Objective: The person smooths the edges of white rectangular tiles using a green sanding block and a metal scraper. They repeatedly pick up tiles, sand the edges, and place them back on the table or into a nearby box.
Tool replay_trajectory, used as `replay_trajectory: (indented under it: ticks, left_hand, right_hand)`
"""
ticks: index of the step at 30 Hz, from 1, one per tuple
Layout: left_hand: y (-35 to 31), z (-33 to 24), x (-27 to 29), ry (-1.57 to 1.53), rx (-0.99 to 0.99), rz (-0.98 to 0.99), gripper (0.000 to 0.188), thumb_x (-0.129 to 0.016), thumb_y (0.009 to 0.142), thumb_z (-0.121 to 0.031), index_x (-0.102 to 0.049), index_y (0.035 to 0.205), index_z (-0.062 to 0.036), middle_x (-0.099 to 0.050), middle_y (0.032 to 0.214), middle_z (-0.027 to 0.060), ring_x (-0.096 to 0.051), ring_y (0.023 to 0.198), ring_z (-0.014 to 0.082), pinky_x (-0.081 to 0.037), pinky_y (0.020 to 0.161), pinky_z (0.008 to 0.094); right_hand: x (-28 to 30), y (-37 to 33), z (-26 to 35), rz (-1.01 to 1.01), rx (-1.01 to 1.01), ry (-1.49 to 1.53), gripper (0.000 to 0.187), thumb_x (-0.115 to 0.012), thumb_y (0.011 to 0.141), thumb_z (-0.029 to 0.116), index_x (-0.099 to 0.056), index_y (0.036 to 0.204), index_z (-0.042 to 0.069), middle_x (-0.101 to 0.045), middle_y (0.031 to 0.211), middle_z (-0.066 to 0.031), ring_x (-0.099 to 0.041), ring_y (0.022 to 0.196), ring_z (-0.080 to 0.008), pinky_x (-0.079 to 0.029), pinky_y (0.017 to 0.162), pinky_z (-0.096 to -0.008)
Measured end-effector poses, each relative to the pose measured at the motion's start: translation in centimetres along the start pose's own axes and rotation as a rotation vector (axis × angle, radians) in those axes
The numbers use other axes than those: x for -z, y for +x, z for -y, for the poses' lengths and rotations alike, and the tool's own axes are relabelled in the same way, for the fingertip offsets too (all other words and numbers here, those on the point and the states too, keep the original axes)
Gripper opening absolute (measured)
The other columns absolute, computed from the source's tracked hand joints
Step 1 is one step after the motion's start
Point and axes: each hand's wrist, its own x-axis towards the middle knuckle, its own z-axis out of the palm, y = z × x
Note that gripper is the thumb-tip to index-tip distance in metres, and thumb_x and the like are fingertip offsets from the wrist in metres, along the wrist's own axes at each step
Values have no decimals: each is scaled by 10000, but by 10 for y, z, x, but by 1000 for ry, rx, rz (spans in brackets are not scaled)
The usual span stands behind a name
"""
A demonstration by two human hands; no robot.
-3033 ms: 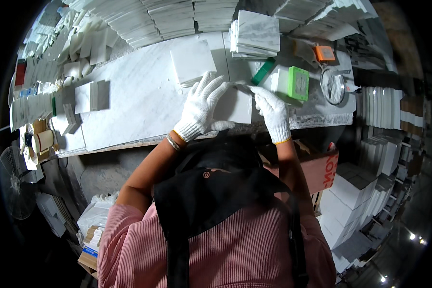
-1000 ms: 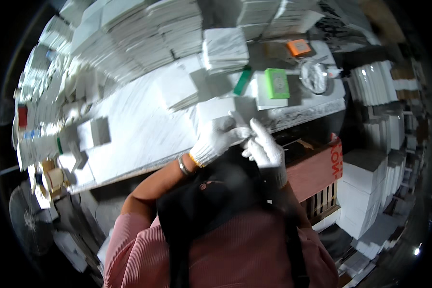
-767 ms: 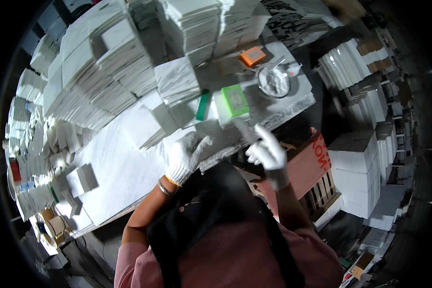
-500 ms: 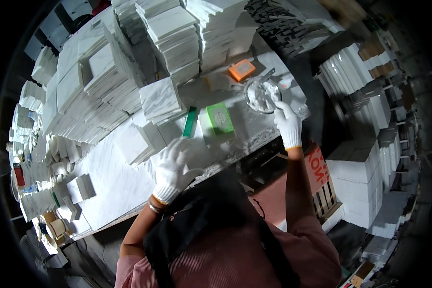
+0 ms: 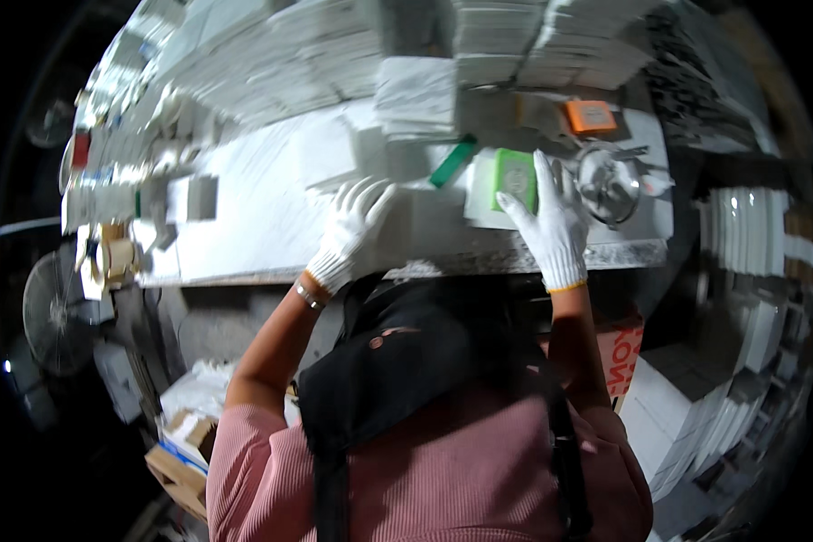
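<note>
My left hand (image 5: 357,221), in a white knit glove, is open with its fingers spread over the work table, just in front of a small stack of white tiles (image 5: 328,152). My gloved right hand (image 5: 557,230) reaches over a green rectangular block (image 5: 515,172), thumb across its lower part and fingers stretched along its right edge; I cannot tell whether they touch it. Beneath the block lies a white tile (image 5: 481,194). A flat green strip (image 5: 453,161) lies to its left. On the right stands a round bowl of white paste (image 5: 608,185), with a flat metal tool on its rim.
An orange block (image 5: 591,116) lies behind the bowl. Tall stacks of marbled white tiles (image 5: 506,41) line the table's far side, with a shorter stack (image 5: 415,90) before them. The table's near edge (image 5: 280,275) runs before me. A fan (image 5: 56,312) stands at far left.
My right hand has left the bowl and moved left to the green block. My left hand is still open near the tile stack. The whole view has swung round to the left.
</note>
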Motion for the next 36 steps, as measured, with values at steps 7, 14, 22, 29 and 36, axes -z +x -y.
replay_trajectory:
  ticks: [7, 14, 22, 29, 36]
  left_hand:
    - [-9, -10, -6, -63, 50, -44, 1089, -878, 476, -464, -454, 1381, -31, -466, 1390, 181, -411, 1307, 393, -315, 1081, 522]
    - [-19, 16, -5, -47, 38, 47, 1102, -829, 561, -567, -408, 1422, -23, -418, 1452, 169, -299, 1412, 370, -233, 1154, 526]
    - [-20, 29, -13, -92, -45, -27, 1060, -800, 563, -595, -454, 1403, -48, -470, 1416, 156, -391, 1359, 365, -276, 1125, 546]
    - [-21, 35, -21, -75, -67, -65, 1032, -810, 551, -583, -489, 1369, -43, -489, 1403, 145, -404, 1354, 349, -276, 1126, 551]
    - [-20, 32, -16, -136, -95, -57, 1027, -803, 555, -589, -490, 1371, -49, -493, 1401, 141, -402, 1357, 345, -265, 1131, 553]
  right_hand:
    - [-28, 4, 13, 14, -21, 165, 685, -697, 814, 375, -456, 1414, 150, -487, 1385, -209, -573, 1111, -408, -502, 881, -490]
    - [-7, -71, 64, 336, -551, 1825, 720, -577, 897, 153, -241, 1527, 65, -528, 1329, -133, -574, 1101, -194, -494, 854, -309]
    - [-75, -67, 125, 119, -542, 1315, 719, -585, 931, 253, -241, 1525, 40, -539, 1264, -93, -523, 991, -128, -455, 883, -290]
    - [-72, -84, 121, -61, -21, 835, 679, -649, 876, 78, -339, 1473, -10, -431, 1430, -224, -441, 1315, -311, -358, 1097, -376]
    - [-73, -26, 126, -100, -71, 728, 642, -670, 868, 122, -389, 1431, -7, -485, 1355, -222, -528, 1204, -337, -444, 1010, -408]
